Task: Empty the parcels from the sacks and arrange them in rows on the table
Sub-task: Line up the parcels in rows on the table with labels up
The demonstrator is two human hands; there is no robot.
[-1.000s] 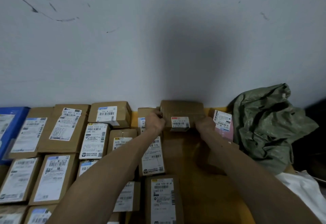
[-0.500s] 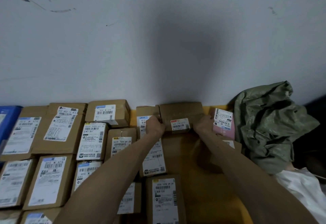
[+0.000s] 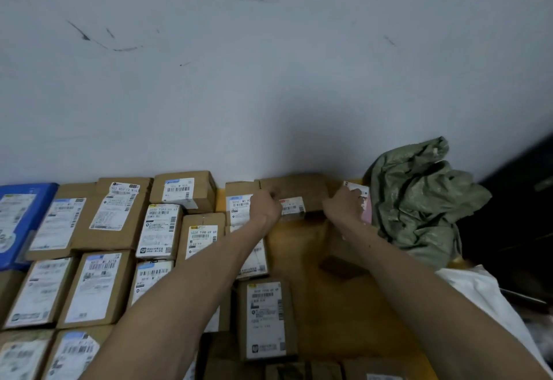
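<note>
Item: brown box (image 3: 294, 191), cardboard.
Location: far edge of the yellow table (image 3: 344, 304), against the wall, between a labelled carton (image 3: 239, 200) and a pink parcel (image 3: 366, 209).
Orientation: long axis left to right, parallel to the wall; barcode label faces the person.
Hold: left hand (image 3: 264, 207) grips its left end and right hand (image 3: 341, 207) its right end, fingers curled.
Green sack (image 3: 419, 200): crumpled, far right.

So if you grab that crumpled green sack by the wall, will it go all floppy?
Probably floppy: the crumpled green sack is all folds and creases, so it should sag and droop. It is likely light, since it looks slumped with no boxy bulges. It seems unlikely to roll.
</note>
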